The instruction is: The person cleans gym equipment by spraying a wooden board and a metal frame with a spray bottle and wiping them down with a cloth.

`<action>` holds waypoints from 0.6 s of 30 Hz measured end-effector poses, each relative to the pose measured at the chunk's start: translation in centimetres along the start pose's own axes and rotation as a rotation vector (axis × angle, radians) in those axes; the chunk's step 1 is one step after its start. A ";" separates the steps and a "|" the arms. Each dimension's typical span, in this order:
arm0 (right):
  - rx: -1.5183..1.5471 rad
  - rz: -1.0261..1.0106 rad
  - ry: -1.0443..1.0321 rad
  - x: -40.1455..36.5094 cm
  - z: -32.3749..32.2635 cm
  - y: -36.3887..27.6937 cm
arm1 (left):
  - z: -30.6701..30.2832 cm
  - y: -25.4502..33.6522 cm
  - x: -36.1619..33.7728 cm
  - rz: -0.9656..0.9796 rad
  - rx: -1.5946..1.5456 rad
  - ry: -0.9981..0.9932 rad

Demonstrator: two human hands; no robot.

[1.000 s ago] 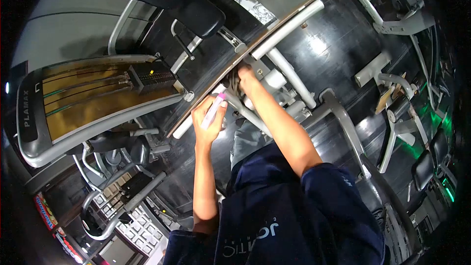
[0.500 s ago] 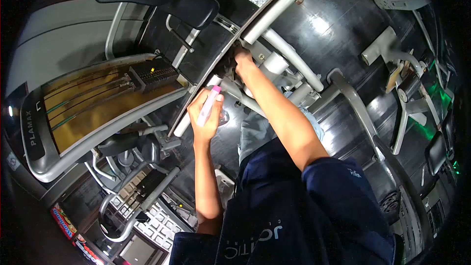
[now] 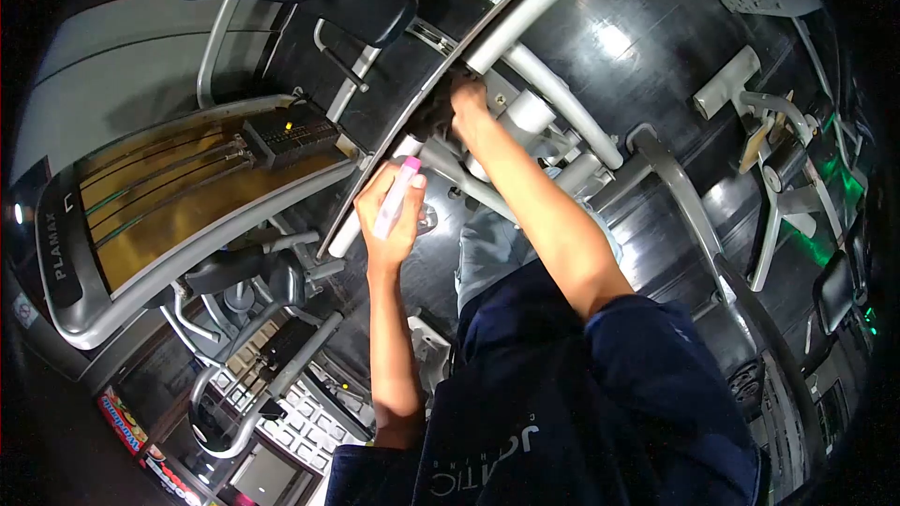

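Smooth satin-finish metal on the straight pale-grey round tube (image 3: 544, 7), with a glossy, light-reflecting dark floor (image 3: 614, 42) beyond.
The slim white container with a pink top (image 3: 396, 200) looks like smooth plastic; the black rounded pad (image 3: 373, 7) matt and leather-like; the navy top (image 3: 534, 375) matt cloth.

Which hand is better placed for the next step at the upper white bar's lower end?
Likely the right hand: it sits right by that end of the white bar. The left hand is farther away, occupied with a pink-and-white object.
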State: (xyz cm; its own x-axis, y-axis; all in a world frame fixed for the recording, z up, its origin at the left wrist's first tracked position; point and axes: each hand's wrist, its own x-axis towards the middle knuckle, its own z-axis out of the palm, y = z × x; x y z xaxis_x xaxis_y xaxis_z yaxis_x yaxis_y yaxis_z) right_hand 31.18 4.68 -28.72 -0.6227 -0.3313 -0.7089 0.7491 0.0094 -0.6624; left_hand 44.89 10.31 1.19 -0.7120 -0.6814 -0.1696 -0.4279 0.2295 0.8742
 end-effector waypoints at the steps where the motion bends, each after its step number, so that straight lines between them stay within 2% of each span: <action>1: 0.154 0.082 0.153 -8.3 0.0 -6.8 | 0.0 -0.1 0.1 0.008 0.011 -0.004; 2: 0.066 0.100 0.032 -12.7 -1.7 -10.8 | 0.1 -0.1 0.1 0.010 0.007 -0.007; 4: 0.123 0.080 -0.043 -16.7 -3.2 -13.3 | 0.0 -0.1 0.1 0.004 0.005 -0.007; 6: 0.172 0.063 -0.226 -19.9 -4.3 -15.6 | 0.0 0.0 0.2 0.008 -0.001 -0.005; 9: 0.244 0.092 -0.246 -20.5 -4.4 -16.6 | 0.1 -0.1 0.1 0.007 -0.001 -0.001; 12: 0.225 0.089 -0.203 -18.3 -3.6 -14.5 | 0.1 0.0 0.2 0.021 0.003 0.003; 14: 0.229 0.013 -0.190 -17.4 -2.9 -13.9 | 0.1 0.1 0.2 0.032 0.000 0.005; 16: 0.163 0.052 -0.151 -19.4 -2.9 -15.5 | 0.2 0.1 0.2 0.032 -0.002 0.008; 18: 0.160 -0.019 -0.195 -21.2 -3.5 -16.1 | 0.3 0.0 0.1 0.044 -0.013 0.020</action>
State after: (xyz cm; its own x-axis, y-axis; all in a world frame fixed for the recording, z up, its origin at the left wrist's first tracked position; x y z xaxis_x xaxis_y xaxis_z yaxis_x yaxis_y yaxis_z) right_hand 31.48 14.82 -3.87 -0.5932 -0.5060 -0.6261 0.7736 -0.1430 -0.6174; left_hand 44.64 10.45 1.00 -0.7188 -0.6844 -0.1223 -0.3893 0.2504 0.8864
